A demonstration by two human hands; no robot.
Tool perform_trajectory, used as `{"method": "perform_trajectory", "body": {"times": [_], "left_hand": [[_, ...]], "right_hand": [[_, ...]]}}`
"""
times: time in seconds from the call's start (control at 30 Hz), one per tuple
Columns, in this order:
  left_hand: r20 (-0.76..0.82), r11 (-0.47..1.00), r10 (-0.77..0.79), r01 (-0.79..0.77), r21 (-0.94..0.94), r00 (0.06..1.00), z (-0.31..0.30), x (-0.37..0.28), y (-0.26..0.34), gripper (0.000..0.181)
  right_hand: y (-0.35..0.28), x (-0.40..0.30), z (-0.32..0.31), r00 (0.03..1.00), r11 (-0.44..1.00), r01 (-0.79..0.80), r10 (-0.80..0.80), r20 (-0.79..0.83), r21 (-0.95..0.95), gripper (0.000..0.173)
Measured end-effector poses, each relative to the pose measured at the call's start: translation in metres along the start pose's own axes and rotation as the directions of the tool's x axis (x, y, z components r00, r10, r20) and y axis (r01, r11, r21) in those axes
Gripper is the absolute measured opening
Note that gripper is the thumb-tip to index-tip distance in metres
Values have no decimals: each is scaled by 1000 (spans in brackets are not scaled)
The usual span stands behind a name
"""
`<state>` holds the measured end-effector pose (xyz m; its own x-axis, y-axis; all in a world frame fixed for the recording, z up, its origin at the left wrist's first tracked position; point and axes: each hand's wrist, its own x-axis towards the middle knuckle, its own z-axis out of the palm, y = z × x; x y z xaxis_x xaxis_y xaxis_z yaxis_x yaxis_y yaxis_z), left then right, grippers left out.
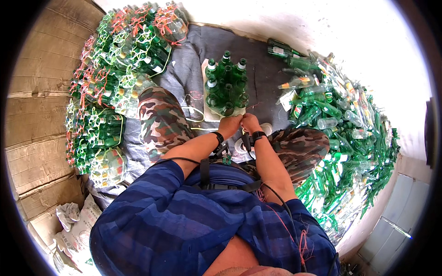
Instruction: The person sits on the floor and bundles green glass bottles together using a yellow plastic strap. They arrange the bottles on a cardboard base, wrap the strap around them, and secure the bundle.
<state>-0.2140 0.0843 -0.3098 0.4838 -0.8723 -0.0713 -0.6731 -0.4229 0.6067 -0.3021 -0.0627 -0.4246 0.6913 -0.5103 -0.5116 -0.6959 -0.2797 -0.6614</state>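
Several green glass bottles (227, 86) stand upright in a tight group on a pale board (210, 116) in front of me. A thin pale plastic strap (214, 111) curves around the near side of the group, low down, and runs towards my fingers. My left hand (230, 126) and my right hand (250, 123) meet at the board's near right corner. Their fingertips are pinched together on the strap, and its end is hidden by the fingers. Both wrists wear black bands with cables.
Bundles of strapped bottles (138, 51) are stacked at the left, beside a cardboard wall (38, 114). A large heap of loose bottles (331, 114) fills the right side. Loose pale strap (195, 115) lies on the dark floor sheet (262, 76). A white roll (240, 146) sits between my legs.
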Motion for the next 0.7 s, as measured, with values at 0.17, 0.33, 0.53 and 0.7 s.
{"method": "perform_trajectory", "body": {"times": [0.17,0.33,0.53,0.7], "left_hand": [[0,986,-58,57,-154,998,10,-3,-13,14],[264,740,-268,373,-559,927,40,-1,-28,15],[385,546,-320,500,-672,866,36,1,-39,18],[331,578,-314,455,-677,890,49,3,-40,21]], "right_hand": [[-66,-45,-30,983,964,-182,176,45,195,28],[-59,-52,-47,897,999,41,-46,-440,-20,29],[-87,-73,-43,860,983,-134,180,-477,129,24],[-23,-57,5,968,981,-107,141,-210,163,18]]}}
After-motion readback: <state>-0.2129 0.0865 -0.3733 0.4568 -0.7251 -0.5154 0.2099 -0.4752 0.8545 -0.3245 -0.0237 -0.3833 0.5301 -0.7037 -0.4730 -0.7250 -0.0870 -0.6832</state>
